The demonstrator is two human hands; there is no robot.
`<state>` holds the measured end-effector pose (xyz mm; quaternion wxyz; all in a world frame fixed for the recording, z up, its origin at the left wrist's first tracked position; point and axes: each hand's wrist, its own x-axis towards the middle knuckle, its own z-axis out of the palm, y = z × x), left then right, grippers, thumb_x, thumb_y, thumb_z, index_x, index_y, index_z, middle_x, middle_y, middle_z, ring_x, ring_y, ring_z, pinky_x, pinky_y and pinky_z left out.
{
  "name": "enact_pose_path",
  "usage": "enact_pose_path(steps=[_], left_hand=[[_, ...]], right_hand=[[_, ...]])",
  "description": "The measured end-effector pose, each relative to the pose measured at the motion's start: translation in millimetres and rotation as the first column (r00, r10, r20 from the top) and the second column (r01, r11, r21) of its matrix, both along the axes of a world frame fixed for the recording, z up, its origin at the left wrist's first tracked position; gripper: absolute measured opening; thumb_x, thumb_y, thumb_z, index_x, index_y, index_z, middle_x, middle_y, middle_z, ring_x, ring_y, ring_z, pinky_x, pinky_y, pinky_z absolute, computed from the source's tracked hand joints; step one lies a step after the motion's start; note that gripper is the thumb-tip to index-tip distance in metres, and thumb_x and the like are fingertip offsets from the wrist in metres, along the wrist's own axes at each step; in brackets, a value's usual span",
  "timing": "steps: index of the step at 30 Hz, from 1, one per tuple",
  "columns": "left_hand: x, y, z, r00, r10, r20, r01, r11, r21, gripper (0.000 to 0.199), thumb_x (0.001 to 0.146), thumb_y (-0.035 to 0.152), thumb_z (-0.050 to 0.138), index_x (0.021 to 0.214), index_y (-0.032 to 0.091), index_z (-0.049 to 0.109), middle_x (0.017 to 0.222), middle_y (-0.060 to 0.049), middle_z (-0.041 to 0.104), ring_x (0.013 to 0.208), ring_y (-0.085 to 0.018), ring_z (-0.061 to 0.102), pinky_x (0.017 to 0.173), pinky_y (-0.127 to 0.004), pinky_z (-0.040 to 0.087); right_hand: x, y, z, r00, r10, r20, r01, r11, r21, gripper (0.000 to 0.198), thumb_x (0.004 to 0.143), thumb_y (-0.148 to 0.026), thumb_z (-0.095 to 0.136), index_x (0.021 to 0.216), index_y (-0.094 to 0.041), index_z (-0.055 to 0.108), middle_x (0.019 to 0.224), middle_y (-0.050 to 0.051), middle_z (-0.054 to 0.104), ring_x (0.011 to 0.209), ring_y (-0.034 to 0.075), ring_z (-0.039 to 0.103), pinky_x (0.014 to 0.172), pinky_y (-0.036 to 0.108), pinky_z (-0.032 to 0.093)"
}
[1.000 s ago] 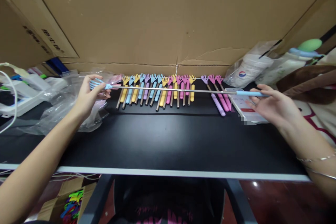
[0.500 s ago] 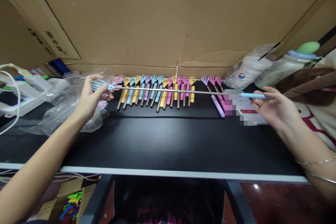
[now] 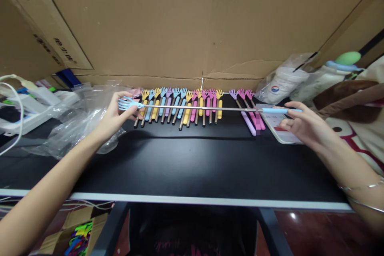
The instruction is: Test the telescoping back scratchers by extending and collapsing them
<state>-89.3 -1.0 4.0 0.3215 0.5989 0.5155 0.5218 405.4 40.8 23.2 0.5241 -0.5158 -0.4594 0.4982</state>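
A long blue telescopic back scratcher (image 3: 192,108) is held level above the desk, its metal rod drawn out. My left hand (image 3: 118,112) is closed around its blue claw head. At the other end, my right hand (image 3: 309,122) pinches the blue handle between thumb and fingers. Behind the rod lies a row of shorter back scratchers (image 3: 168,106) in yellow, blue, purple and pink, claws toward the cardboard. To the right of that row, a purple back scratcher (image 3: 247,122) and two pink ones lie slanted. Under my right hand is a phone (image 3: 277,126), partly covered.
Crumpled clear plastic bags (image 3: 81,120) and a white power strip (image 3: 33,114) lie at left. A bagged cup (image 3: 279,84), a bottle (image 3: 333,74) and a brown-and-white cloth item (image 3: 357,100) stand at right. Cardboard (image 3: 180,24) walls the back. Below sits a box of colourful pieces (image 3: 69,224).
The held back scratcher looks shorter. My left hand with the claw head has moved right, and my right hand with the handle has shifted slightly left.
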Motion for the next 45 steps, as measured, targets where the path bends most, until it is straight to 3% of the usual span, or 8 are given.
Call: enact_pose_path(steps=[7, 15, 22, 37, 41, 45], left_hand=[[12.9, -5.7, -2.9, 0.976, -0.180, -0.120, 0.173, 0.983, -0.063, 0.045, 0.086, 0.043, 0.062, 0.115, 0.023, 0.033, 0.098, -0.006, 0.068, 0.083, -0.016, 0.069, 0.069, -0.023, 0.051], [32.4, -13.9, -9.2, 0.855, -0.445, -0.268, 0.410, 0.895, -0.178, 0.040, 0.095, 0.045, 0.046, 0.123, 0.021, 0.031, 0.116, -0.015, 0.066, 0.105, -0.022, 0.065, 0.098, -0.042, 0.046], [41.3, -17.2, -1.9, 0.827, -0.461, -0.322, 0.430, 0.888, -0.166, 0.039, 0.097, 0.045, 0.042, 0.124, 0.021, 0.029, 0.115, -0.015, 0.067, 0.110, -0.022, 0.062, 0.100, -0.043, 0.043], [46.3, -9.4, -5.9, 0.817, -0.435, -0.378, 0.403, 0.900, -0.164, 0.032, 0.097, 0.044, 0.039, 0.116, 0.020, 0.030, 0.110, -0.015, 0.069, 0.101, -0.021, 0.066, 0.094, -0.040, 0.046], [65.1, -8.2, -6.8, 0.725, -0.465, -0.508, 0.431, 0.882, -0.192, 0.031, 0.096, 0.044, 0.040, 0.115, 0.021, 0.032, 0.106, -0.011, 0.072, 0.096, -0.021, 0.067, 0.086, -0.036, 0.047], [90.1, -4.9, -6.1, 0.646, -0.453, -0.614, 0.459, 0.874, -0.162, 0.027, 0.096, 0.038, 0.039, 0.115, 0.021, 0.033, 0.103, -0.007, 0.073, 0.075, -0.017, 0.067, 0.073, -0.031, 0.046]], right_hand=[[4.2, -1.7, -4.0, 0.992, 0.085, 0.098, -0.084, 0.996, -0.019, 0.048, 0.051, -0.044, 0.085, 0.086, -0.026, 0.058, 0.068, -0.002, 0.066, 0.051, 0.014, 0.063, 0.059, 0.025, 0.048], [-14.2, -8.4, -11.9, 0.915, 0.286, 0.283, -0.267, 0.958, -0.105, 0.045, 0.064, -0.054, 0.076, 0.093, -0.022, 0.062, 0.065, 0.004, 0.067, 0.056, 0.019, 0.067, 0.058, 0.028, 0.047], [-25.6, -13.6, -11.5, 0.827, 0.439, 0.352, -0.441, 0.894, -0.077, 0.040, 0.078, -0.051, 0.066, 0.102, -0.019, 0.064, 0.092, 0.009, 0.071, 0.060, 0.016, 0.067, 0.063, 0.030, 0.050], [-25.6, -13.2, -12.4, 0.805, 0.402, 0.436, -0.439, 0.898, -0.017, 0.044, 0.079, -0.053, 0.063, 0.105, -0.016, 0.063, 0.088, 0.009, 0.072, 0.058, 0.017, 0.066, 0.064, 0.034, 0.053], [-40.6, -15.9, -14.5, 0.733, 0.455, 0.505, -0.523, 0.853, -0.009, 0.042, 0.083, -0.051, 0.060, 0.110, -0.019, 0.063, 0.088, 0.007, 0.072, 0.056, 0.017, 0.066, 0.068, 0.037, 0.055], [-59.4, -22.9, -13.8, 0.709, 0.452, 0.542, -0.562, 0.826, 0.047, 0.038, 0.085, -0.050, 0.057, 0.111, -0.022, 0.064, 0.085, 0.005, 0.073, 0.056, 0.017, 0.066, 0.070, 0.038, 0.055]])
